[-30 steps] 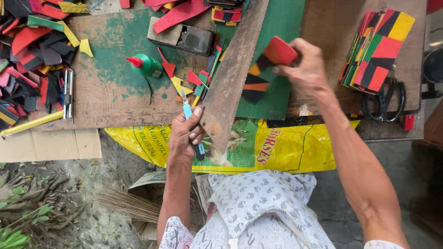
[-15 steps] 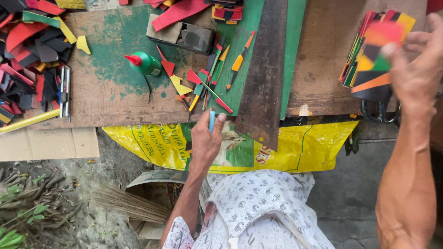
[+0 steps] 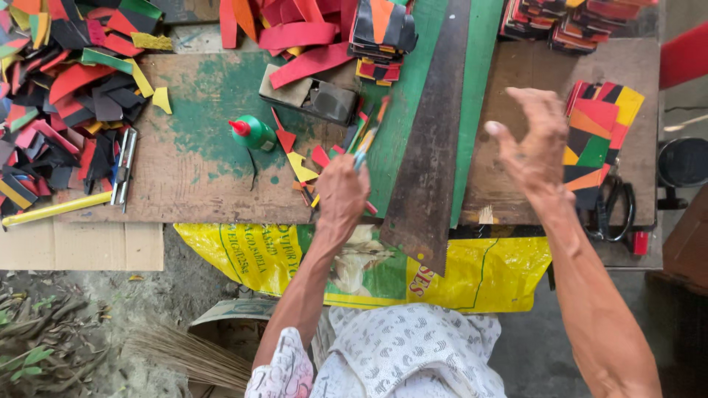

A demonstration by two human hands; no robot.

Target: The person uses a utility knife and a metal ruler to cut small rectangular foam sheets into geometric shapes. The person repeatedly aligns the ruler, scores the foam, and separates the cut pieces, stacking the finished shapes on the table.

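Note:
My left hand (image 3: 341,193) is closed around a thin blue-handled tool (image 3: 361,158), its tip pointing at small red and yellow offcuts (image 3: 304,166) on the worn wooden work board (image 3: 199,177). My right hand (image 3: 532,144) hovers open and empty with fingers spread, just left of a stack of multicoloured patchwork squares (image 3: 599,136). Between my hands a long dark strip (image 3: 430,147) lies on a green sheet (image 3: 402,110).
A green glue bottle with a red cap (image 3: 251,133) and a dark block (image 3: 310,96) sit left of centre. Coloured scraps (image 3: 63,88) are heaped at the left beside a metal tool (image 3: 122,166) and a yellow stick (image 3: 55,210). Black scissors (image 3: 614,214) lie at the right edge. A yellow sack (image 3: 243,254) hangs below.
My right hand carried a red and black piece rightward to the stack and let it go; it now hovers empty. My left hand moved up onto the board with the blue tool.

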